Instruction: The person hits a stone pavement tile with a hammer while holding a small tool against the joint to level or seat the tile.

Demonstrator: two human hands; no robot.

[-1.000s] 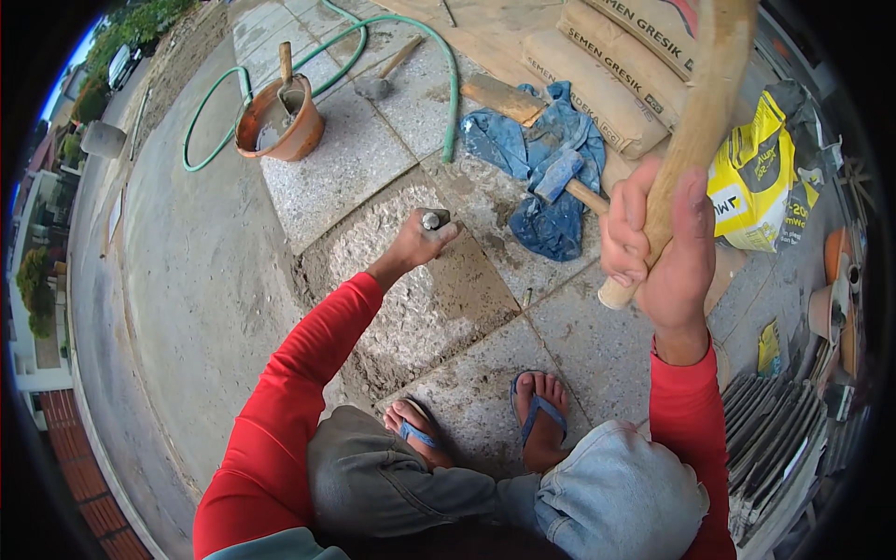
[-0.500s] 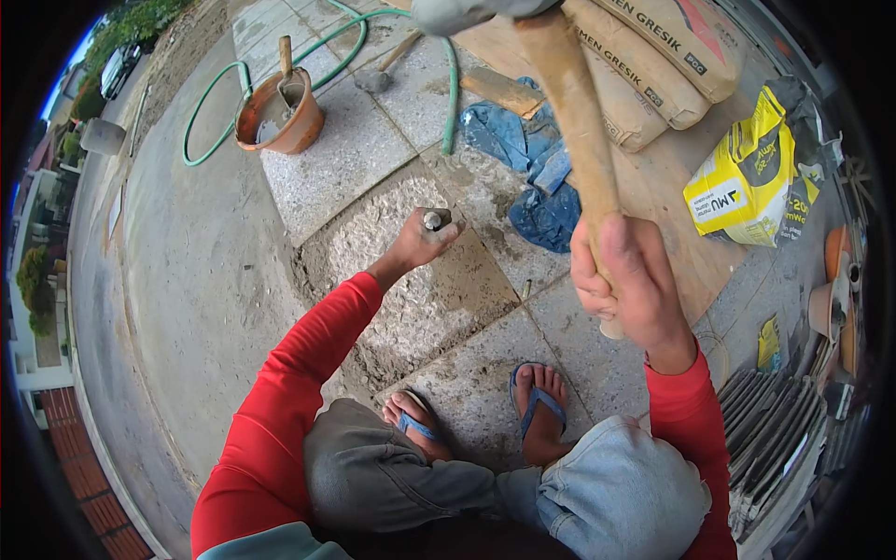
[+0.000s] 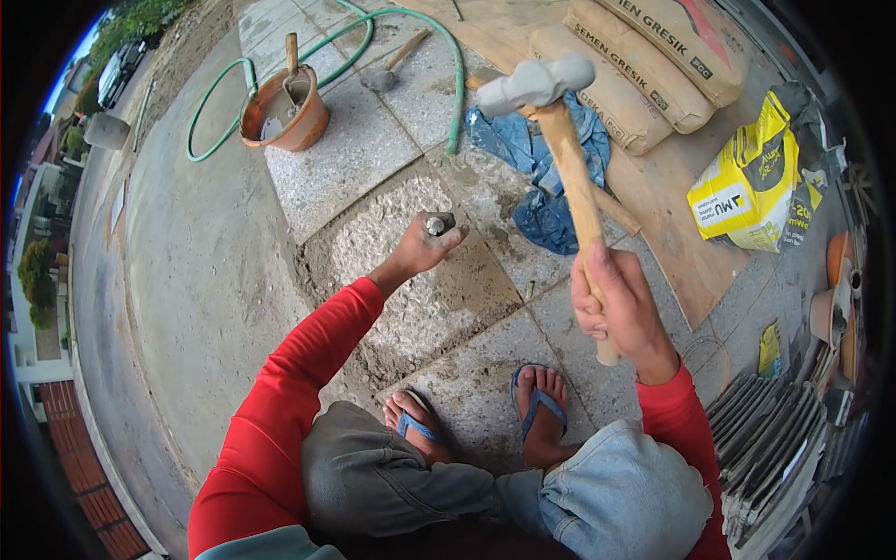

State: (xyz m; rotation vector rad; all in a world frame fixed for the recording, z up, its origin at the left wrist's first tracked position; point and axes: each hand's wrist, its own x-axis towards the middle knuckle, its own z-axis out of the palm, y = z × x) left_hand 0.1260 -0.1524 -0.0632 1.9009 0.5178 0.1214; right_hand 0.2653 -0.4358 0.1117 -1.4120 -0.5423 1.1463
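My left hand (image 3: 425, 245) is closed round an upright metal chisel (image 3: 435, 225); only its round top shows above the fist. Under it lies a rough, chipped patch of floor (image 3: 392, 322) with pale pitted concrete, partly bare of its smooth surface. My right hand (image 3: 621, 303) grips the wooden handle of a hammer (image 3: 571, 159) near its lower end. The grey hammer head is raised, well apart from the chisel. The chisel's lower end is hidden by my left hand.
An orange bucket (image 3: 301, 129) with a trowel stands at the far left beside a green hose (image 3: 457, 93). A mallet (image 3: 383, 77), a blue plastic bag (image 3: 544, 222), paper cement sacks (image 3: 644, 75) and a yellow bag (image 3: 747, 187) lie beyond. Stacked tiles (image 3: 770, 439) are at right.
The hammer has come down a little and its whole head now shows; my right hand has moved slightly lower. My left hand stays on the chisel.
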